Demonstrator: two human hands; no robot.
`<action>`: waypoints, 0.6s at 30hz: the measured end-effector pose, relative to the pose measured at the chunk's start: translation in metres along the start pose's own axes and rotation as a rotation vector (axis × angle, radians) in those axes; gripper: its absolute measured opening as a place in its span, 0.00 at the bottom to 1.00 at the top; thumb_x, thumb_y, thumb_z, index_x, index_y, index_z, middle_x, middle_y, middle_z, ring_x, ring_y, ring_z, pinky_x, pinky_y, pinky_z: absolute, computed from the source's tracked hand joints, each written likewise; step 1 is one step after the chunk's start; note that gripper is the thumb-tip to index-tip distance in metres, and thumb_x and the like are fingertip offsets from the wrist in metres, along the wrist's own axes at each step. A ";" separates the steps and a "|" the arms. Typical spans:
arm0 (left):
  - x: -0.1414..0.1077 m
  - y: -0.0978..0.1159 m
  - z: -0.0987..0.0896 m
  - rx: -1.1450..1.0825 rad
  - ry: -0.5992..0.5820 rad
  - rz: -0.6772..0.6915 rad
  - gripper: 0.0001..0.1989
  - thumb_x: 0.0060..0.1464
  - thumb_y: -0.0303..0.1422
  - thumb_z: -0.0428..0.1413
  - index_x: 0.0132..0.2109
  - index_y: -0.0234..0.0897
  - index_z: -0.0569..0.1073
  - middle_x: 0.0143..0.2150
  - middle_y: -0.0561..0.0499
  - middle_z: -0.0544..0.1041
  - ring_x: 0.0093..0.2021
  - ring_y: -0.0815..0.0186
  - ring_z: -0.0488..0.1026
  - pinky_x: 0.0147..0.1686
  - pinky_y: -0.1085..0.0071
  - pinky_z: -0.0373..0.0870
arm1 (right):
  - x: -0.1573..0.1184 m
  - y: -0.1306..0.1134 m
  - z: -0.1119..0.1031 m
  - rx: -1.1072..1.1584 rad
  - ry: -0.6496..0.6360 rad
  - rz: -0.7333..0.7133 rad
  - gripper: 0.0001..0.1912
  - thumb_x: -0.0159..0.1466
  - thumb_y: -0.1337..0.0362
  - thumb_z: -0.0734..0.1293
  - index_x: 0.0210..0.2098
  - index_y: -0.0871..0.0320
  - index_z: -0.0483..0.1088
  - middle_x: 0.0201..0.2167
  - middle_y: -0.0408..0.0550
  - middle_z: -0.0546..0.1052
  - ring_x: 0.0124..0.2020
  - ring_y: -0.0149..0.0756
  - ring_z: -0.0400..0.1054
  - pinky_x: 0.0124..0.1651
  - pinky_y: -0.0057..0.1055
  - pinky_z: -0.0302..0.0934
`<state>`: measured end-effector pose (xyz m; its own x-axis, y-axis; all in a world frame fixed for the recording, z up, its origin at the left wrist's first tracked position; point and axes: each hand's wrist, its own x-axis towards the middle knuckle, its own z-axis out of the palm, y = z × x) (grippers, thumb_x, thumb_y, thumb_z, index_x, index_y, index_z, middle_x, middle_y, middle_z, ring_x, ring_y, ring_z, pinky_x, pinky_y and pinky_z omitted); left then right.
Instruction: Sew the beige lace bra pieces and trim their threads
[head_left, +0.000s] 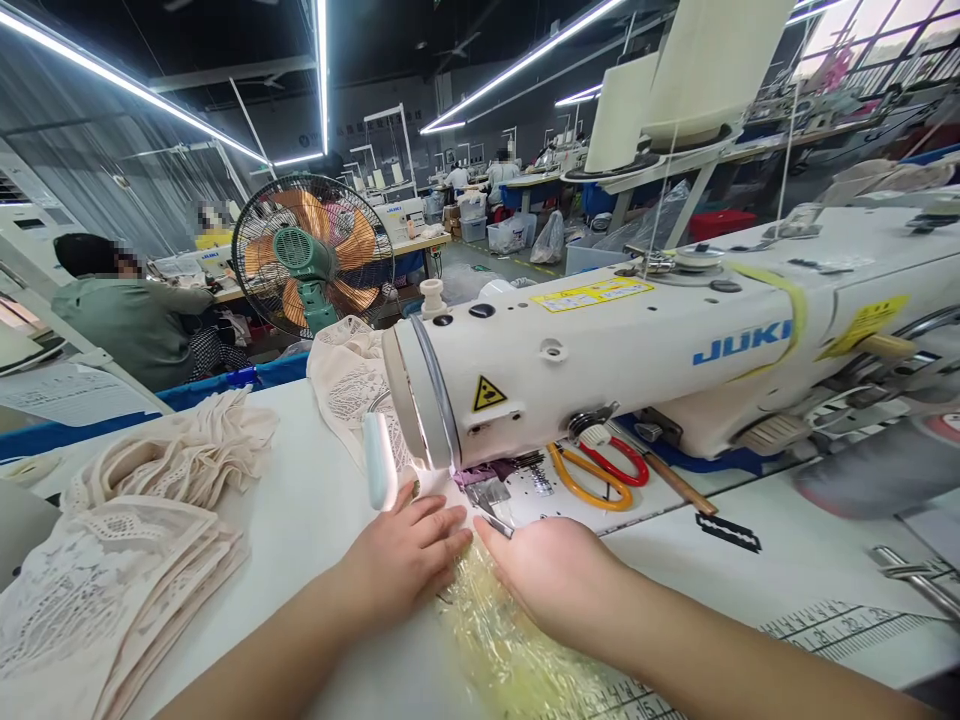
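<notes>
My left hand (409, 550) lies flat with its fingers spread, just in front of the sewing machine (540, 370) head. Its fingertips rest on pale beige fabric (431, 485) at the needle area. My right hand (555, 575) is close on the right, fingers together and pointing at the same spot. A metal piece (491, 505) lies by its fingertips; I cannot tell whether the hand grips it, and the inner fingers are hidden. Under and between the hands runs crinkled, shiny, see-through yellowish material (510, 650). A bit of purple fabric (491, 472) shows under the machine arm.
Folded beige lace pieces (142, 570) are stacked at left, more lace fabric (341, 380) behind the needle. Orange-handled (592, 485) and red-handled (622, 460) tools, a wooden stick (679, 480) and a razor blade (727, 532) lie at right. A fan (311, 255) and a seated person (127, 310) are beyond.
</notes>
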<state>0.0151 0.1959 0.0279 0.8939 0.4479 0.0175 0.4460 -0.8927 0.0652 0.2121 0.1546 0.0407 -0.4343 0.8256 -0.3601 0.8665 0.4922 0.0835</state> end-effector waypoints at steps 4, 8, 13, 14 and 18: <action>0.002 -0.004 -0.003 0.005 -0.018 -0.041 0.19 0.60 0.31 0.47 0.58 0.37 0.65 0.60 0.44 0.68 0.57 0.49 0.63 0.57 0.42 0.55 | 0.003 -0.002 -0.001 0.000 -0.004 0.015 0.42 0.53 0.72 0.67 0.65 0.65 0.49 0.24 0.53 0.79 0.25 0.45 0.74 0.17 0.31 0.47; 0.001 -0.014 0.003 0.037 0.033 -0.063 0.18 0.61 0.32 0.47 0.57 0.38 0.66 0.60 0.45 0.67 0.58 0.51 0.63 0.55 0.50 0.62 | -0.011 -0.001 -0.005 0.047 -0.026 -0.003 0.39 0.55 0.72 0.66 0.64 0.64 0.51 0.28 0.52 0.80 0.27 0.46 0.74 0.17 0.32 0.45; 0.001 -0.031 0.014 0.065 0.078 -0.048 0.18 0.61 0.34 0.46 0.57 0.38 0.66 0.59 0.45 0.69 0.57 0.52 0.63 0.54 0.53 0.63 | -0.039 0.020 0.004 0.234 0.108 -0.006 0.15 0.63 0.66 0.57 0.45 0.55 0.70 0.30 0.48 0.78 0.32 0.48 0.74 0.25 0.36 0.56; 0.002 -0.033 0.016 0.068 0.082 -0.052 0.18 0.61 0.34 0.46 0.57 0.38 0.66 0.58 0.45 0.69 0.57 0.51 0.63 0.54 0.52 0.62 | -0.041 0.030 0.009 0.257 0.153 0.018 0.14 0.64 0.66 0.55 0.38 0.55 0.71 0.30 0.48 0.77 0.32 0.48 0.73 0.28 0.38 0.58; 0.004 -0.038 0.014 0.068 0.087 -0.093 0.18 0.61 0.34 0.47 0.57 0.39 0.67 0.58 0.43 0.69 0.56 0.51 0.65 0.56 0.47 0.57 | -0.033 0.085 0.031 0.266 0.386 0.207 0.18 0.65 0.64 0.50 0.34 0.57 0.70 0.33 0.54 0.76 0.36 0.49 0.72 0.38 0.44 0.62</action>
<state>0.0019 0.2311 0.0113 0.8428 0.5286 0.1014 0.5311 -0.8473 0.0028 0.3081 0.1608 0.0308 -0.2631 0.9647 0.0124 0.9547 0.2622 -0.1405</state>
